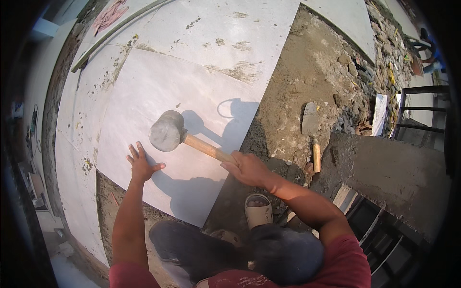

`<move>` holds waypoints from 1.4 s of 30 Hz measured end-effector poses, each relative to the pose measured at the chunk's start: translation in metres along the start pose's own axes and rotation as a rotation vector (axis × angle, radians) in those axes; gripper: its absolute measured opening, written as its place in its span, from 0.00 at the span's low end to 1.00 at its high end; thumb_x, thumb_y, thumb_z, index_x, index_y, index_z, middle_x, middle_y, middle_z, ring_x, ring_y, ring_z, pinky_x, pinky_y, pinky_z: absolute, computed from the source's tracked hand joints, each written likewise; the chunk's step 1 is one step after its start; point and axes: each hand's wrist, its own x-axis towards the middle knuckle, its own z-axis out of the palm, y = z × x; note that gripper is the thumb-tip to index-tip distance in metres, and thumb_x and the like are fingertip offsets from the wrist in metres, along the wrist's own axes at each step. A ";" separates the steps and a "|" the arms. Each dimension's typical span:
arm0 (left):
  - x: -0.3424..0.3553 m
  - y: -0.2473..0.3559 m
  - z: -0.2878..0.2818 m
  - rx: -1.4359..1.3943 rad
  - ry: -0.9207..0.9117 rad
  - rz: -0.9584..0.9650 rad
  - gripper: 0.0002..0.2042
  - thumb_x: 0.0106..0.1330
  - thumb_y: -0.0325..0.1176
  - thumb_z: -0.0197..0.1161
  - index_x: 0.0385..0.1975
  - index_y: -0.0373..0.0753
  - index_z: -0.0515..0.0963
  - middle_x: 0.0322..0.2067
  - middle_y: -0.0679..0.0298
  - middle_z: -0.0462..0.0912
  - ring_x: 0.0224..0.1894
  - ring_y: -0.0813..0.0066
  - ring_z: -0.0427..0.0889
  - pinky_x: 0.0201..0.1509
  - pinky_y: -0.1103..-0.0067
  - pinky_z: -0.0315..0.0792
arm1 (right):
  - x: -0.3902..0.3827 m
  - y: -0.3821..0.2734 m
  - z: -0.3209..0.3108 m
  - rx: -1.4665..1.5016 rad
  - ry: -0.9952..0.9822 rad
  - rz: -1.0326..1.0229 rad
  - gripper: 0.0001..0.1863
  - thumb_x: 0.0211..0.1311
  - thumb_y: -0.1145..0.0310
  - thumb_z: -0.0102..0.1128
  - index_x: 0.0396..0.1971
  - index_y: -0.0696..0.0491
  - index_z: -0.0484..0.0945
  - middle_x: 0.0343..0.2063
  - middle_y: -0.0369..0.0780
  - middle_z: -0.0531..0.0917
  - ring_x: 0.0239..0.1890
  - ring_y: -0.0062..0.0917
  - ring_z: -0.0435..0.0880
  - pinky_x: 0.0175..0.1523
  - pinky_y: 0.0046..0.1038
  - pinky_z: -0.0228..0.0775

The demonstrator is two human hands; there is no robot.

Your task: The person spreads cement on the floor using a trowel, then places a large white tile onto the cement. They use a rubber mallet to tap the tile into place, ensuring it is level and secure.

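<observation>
My right hand (247, 169) is wrapped round the wooden handle of a rubber mallet (166, 132). The mallet's thick grey head hangs over a large pale floor tile (158, 86), and its shadow falls on the tile to the right of the head. My left hand (141, 164) lies with its fingers spread on the tile near its left edge. Beyond the tile's right edge, a trowel (309, 120) with a wooden handle rests on the rough mortar bed (293, 72).
Other pale tiles (225, 24) adjoin at the far side and left. A long straightedge bar (120, 33) lies across them, beside a pink cloth (109, 17). Rubble (384, 43) is heaped at the far right. A mortar-smeared board (394, 168) and dark metal frame (425, 89) stand at the right.
</observation>
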 end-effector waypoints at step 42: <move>-0.122 -0.089 -0.001 -0.144 -0.139 0.205 0.61 0.48 0.78 0.58 0.74 0.38 0.46 0.73 0.43 0.46 0.73 0.43 0.53 0.73 0.56 0.57 | -0.130 -0.089 0.108 0.250 0.093 -0.302 0.30 0.71 0.39 0.45 0.25 0.53 0.67 0.14 0.35 0.69 0.15 0.17 0.69 0.20 0.21 0.58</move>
